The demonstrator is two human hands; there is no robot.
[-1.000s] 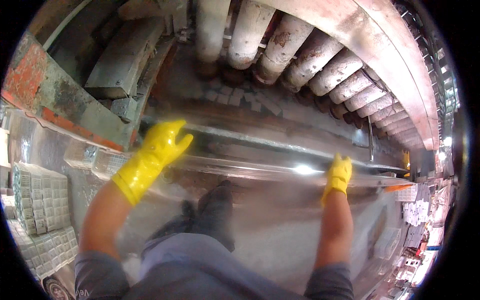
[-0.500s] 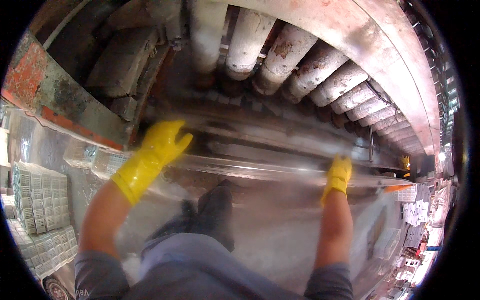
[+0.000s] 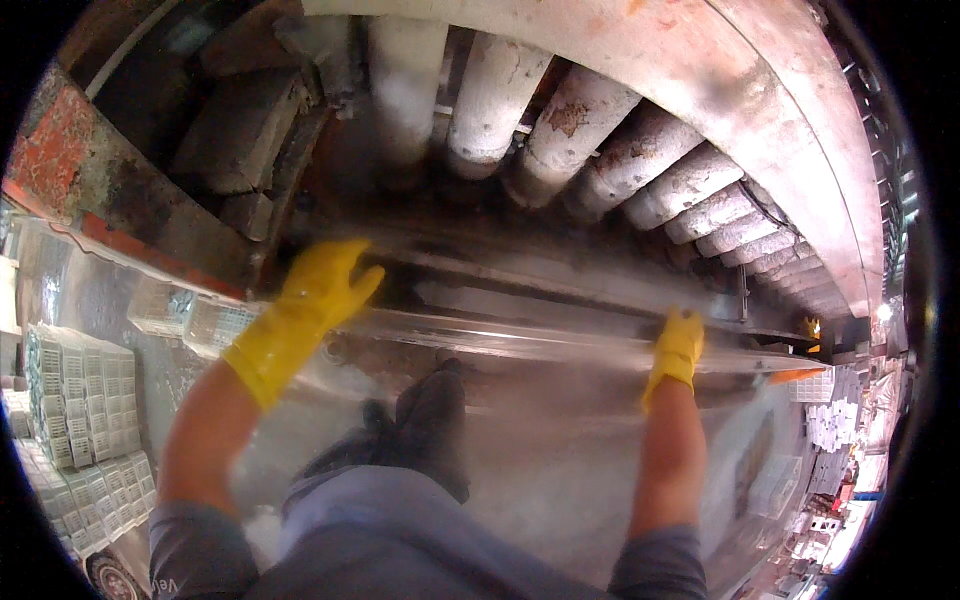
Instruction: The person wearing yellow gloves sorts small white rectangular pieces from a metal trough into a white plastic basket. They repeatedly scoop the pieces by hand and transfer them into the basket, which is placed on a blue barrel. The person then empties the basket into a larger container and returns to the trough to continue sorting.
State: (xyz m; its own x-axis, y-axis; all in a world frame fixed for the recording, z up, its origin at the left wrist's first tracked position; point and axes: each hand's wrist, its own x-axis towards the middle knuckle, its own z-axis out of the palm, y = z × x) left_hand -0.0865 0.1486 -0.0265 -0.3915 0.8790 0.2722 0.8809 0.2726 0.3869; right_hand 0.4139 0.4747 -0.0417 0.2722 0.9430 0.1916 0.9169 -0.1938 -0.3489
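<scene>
L hand (image 3: pixel 318 288), yellow-gloved, was pos'd near the L end of a shiny metal rail (image 3: pixel 490 338); thumb stood apart from fingers, w/ a gap btwn & nothing gripped in it. R hand (image 3: pixel 679 350), likewise gloved, was at the rail farther R, fingers bent; whether it grasped the edge could not be told. Rail ran approx. crosswise in front of the wearer, spanning btwn both hands, w/ a dark ledge (image 3: pixel 500 278) just behind. Beyond sat a row of whitish rollers (image 3: pixel 572 125), surfaces worn & patchy, bordered by a pale beam (image 3: pixel 770 90). A thin upright rod (image 3: pixel 743 292) stood R of the R hand. At far R, a co-worker's hand (image 3: pixel 812 329), also yellow-gloved, was near the rail end; grip too small to tell. L side: frame (image 3: pixel 125 185) w/ flaking orange paint; below it, stacked white crates (image 3: pixel 85 390), w/ a wheel (image 3: pixel 115 578) at the lower edge.
</scene>
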